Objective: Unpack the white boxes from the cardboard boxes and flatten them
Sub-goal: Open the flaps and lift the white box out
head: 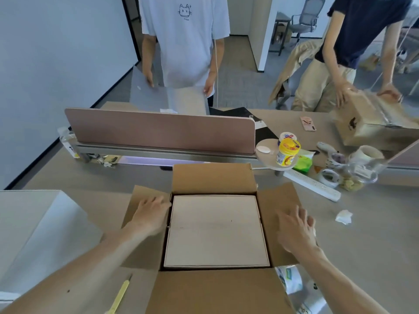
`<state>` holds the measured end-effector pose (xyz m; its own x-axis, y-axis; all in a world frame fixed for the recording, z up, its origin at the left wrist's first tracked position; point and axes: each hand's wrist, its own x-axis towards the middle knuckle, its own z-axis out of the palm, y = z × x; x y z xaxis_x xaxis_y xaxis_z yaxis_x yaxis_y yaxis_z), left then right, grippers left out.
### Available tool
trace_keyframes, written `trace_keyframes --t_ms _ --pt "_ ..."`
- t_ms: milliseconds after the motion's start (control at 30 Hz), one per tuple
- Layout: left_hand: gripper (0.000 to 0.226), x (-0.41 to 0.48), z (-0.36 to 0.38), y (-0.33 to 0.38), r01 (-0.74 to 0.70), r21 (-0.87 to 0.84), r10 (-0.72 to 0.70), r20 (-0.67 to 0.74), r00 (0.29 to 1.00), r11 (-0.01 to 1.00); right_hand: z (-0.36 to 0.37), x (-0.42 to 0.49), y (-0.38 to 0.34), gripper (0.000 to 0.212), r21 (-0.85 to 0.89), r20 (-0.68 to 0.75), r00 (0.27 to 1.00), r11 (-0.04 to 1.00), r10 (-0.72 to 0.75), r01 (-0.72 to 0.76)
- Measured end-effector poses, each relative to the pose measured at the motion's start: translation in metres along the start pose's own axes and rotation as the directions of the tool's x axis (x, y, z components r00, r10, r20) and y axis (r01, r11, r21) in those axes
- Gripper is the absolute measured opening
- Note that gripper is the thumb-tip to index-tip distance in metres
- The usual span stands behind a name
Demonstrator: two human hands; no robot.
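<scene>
White box (215, 230) lay flat inside the open cardboard box (213, 177) at near centre of the desk (374, 234), flaps folded out. Left hand (150, 214) rested flat on the left flap, fingers straight, tips at the white box's edge. Right hand (297, 232) was spread over the right flap, holding nothing; contact blurred. Pink divider (158, 130) stood just beyond the far flap. Yellow jar (287, 155), power strip (313, 184) and crumpled tissue (344, 216) sat to the right; yellow knife (120, 298) near left.

Pink desk divider (158, 132), yellow jar (287, 155), white power strip (313, 183), pink phone (308, 123), crumpled tissue (344, 216)
</scene>
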<state>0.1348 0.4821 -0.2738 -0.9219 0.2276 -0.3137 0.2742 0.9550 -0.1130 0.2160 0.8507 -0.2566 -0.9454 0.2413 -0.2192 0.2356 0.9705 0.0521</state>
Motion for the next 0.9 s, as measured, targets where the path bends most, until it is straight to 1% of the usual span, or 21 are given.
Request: trace_keyframes --t_ms 33,100,167,200,267,333,367,400,467,500,533,600,667,800,900 --pt "0.051 -0.002 0.007 0.007 0.005 -0.033 -0.006 -0.022 1.000 0.999 0.002 -0.003 -0.007 0.043 0.012 -0.026 1.000 1.000 -0.017 0.017" --pt "0.045 -0.004 0.017 0.020 0.026 -0.162 -0.031 -0.026 0.999 0.986 0.006 -0.007 -0.018 0.030 0.018 -0.100 0.995 0.999 -0.027 0.029" --pt "0.042 -0.005 0.022 0.032 0.034 -0.306 -0.035 0.002 0.999 0.951 0.007 -0.005 -0.020 0.025 0.032 -0.158 0.987 0.999 -0.015 0.020" --pt "0.042 -0.006 0.023 0.035 0.043 -0.359 -0.040 0.015 0.999 0.932 0.007 -0.004 -0.018 0.026 0.039 -0.160 0.987 0.999 -0.006 0.013" --pt "0.044 -0.006 0.023 0.037 0.075 -0.434 -0.071 0.024 0.997 0.898 0.010 -0.002 -0.007 0.029 0.063 -0.097 0.995 0.998 0.018 -0.012" --pt "0.048 -0.004 0.022 0.037 0.116 -0.468 -0.115 0.032 0.993 0.876 0.011 -0.001 0.004 0.029 0.097 -0.023 0.999 0.994 0.048 -0.046" --pt "0.050 -0.004 0.020 0.038 0.136 -0.481 -0.133 0.041 0.990 0.866 0.014 -0.002 0.007 0.028 0.116 -0.014 0.999 0.992 0.050 -0.048" --pt "0.052 -0.004 0.018 0.040 0.155 -0.490 -0.145 0.058 0.988 0.858 0.016 -0.004 0.007 0.027 0.166 -0.031 0.999 0.986 0.034 -0.029" --pt "0.059 -0.005 0.015 0.049 0.187 -0.496 -0.155 0.106 0.982 0.848 0.021 -0.010 -0.005 0.022 0.364 -0.051 0.997 0.929 -0.050 0.066" --pt "0.063 -0.005 0.014 0.053 0.202 -0.495 -0.155 0.135 0.979 0.845 0.023 -0.013 -0.015 0.024 0.450 -0.008 0.996 0.889 -0.090 0.084" --pt "0.065 -0.006 0.012 0.057 0.214 -0.490 -0.154 0.159 0.975 0.845 0.023 -0.016 -0.025 0.029 0.483 0.057 0.993 0.873 -0.104 0.064" --pt "0.069 -0.004 0.010 0.059 0.231 -0.475 -0.156 0.193 0.969 0.849 0.022 -0.017 -0.039 0.039 0.447 0.184 0.980 0.894 -0.072 -0.018" --pt "0.073 -0.004 0.008 0.058 0.242 -0.456 -0.156 0.218 0.963 0.856 0.018 -0.016 -0.048 0.041 0.402 0.230 0.973 0.913 -0.032 -0.065" --pt "0.083 0.000 0.002 0.062 0.224 -0.418 -0.118 0.263 0.957 0.881 0.012 -0.012 -0.060 0.049 0.312 0.278 0.959 0.949 -0.047 -0.044" --pt "0.085 0.004 0.003 0.065 0.256 -0.478 -0.086 0.350 0.933 0.840 0.008 -0.007 -0.066 0.056 0.257 0.310 0.949 0.966 -0.067 -0.015"
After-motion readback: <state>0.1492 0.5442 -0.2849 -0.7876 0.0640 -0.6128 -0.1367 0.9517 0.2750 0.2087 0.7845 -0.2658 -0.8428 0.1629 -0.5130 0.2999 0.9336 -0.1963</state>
